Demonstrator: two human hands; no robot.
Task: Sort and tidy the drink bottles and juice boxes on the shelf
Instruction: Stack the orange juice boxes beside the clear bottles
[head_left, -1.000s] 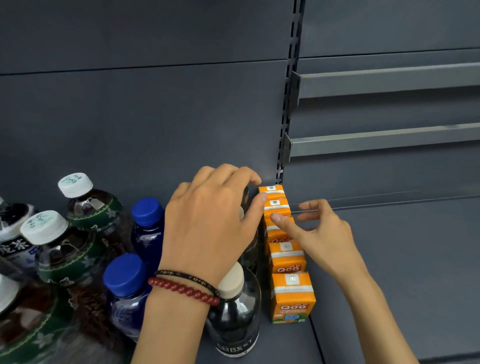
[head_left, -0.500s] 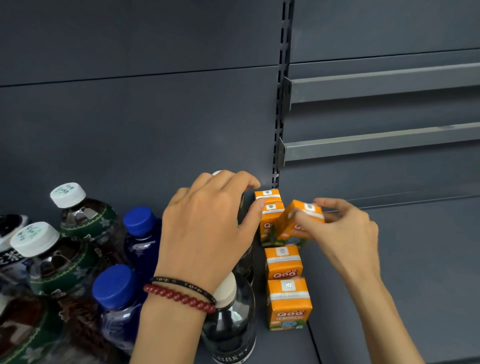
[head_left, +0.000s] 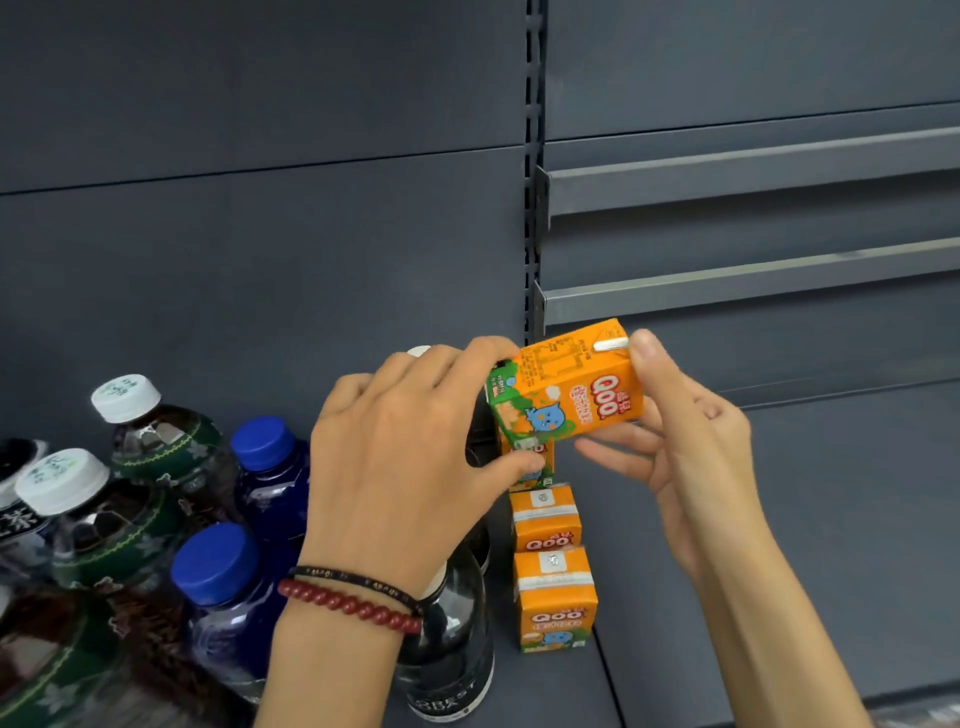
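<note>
The right hand (head_left: 691, 457) pinches a tilted box (head_left: 566, 395) above the row (head_left: 556, 603); light, dents easily: hold 2 flat faces. The left hand (head_left: 405, 457) curls left of the row, grip unclear.

A shop — slotted metal shelving (head_left: 531, 156) stocked with bottled drinks (head_left: 270, 483) and juice boxes (head_left: 556, 608).

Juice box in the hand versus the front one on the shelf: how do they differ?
The held juice box is lifted and tilted, gripped by the right hand; the front juice box stands upright on the shelf, untouched. The held juice box shows its printed side and straw; the front juice box shows its top. Both are orange Qoo cartons.
</note>
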